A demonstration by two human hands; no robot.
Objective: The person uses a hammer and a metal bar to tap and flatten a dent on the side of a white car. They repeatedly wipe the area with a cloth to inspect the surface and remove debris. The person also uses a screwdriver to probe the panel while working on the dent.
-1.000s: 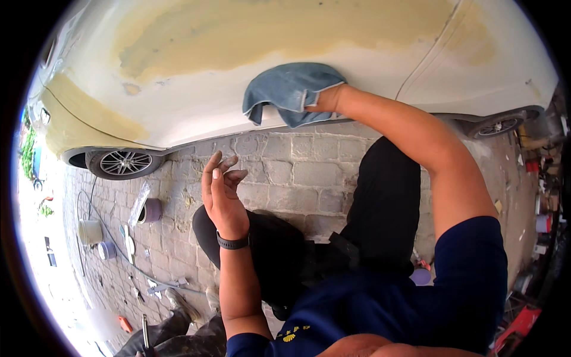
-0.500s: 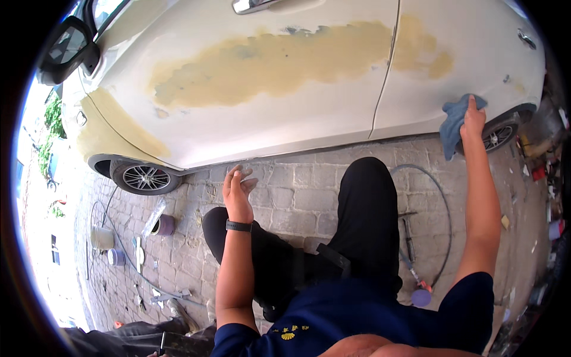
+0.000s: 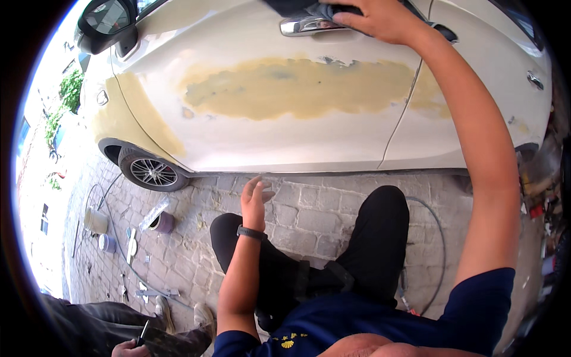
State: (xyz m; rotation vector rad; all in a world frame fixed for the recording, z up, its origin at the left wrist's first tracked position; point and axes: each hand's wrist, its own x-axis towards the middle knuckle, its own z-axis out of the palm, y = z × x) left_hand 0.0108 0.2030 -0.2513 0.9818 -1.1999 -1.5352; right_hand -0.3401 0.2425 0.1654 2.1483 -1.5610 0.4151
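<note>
Right hand (image 3: 380, 21) up at the chrome handle (image 3: 309, 25) of the white car door (image 3: 285, 140), arm stretched out. Thumb and fingers close on a dark blue cloth (image 3: 292, 7), which lies at the handle's upper side; the top edge cuts off part of both.

Left hand (image 3: 254, 205) low, near the sill, above the paving (image 3: 312, 221). Holds nothing; fingers loosely bent and parted, tips greyish. Black band (image 3: 251, 232) on that wrist.

Long tan patch (image 3: 297, 89) across the door, below the handle. More tan on the fender, above the front wheel (image 3: 153, 172).

On the ground, left: purple pail (image 3: 164, 222), whitish pail (image 3: 95, 220), small lilac tub (image 3: 107, 243). Lower left, a co-worker's hand (image 3: 129, 349) grips a thin tool (image 3: 143, 333).
</note>
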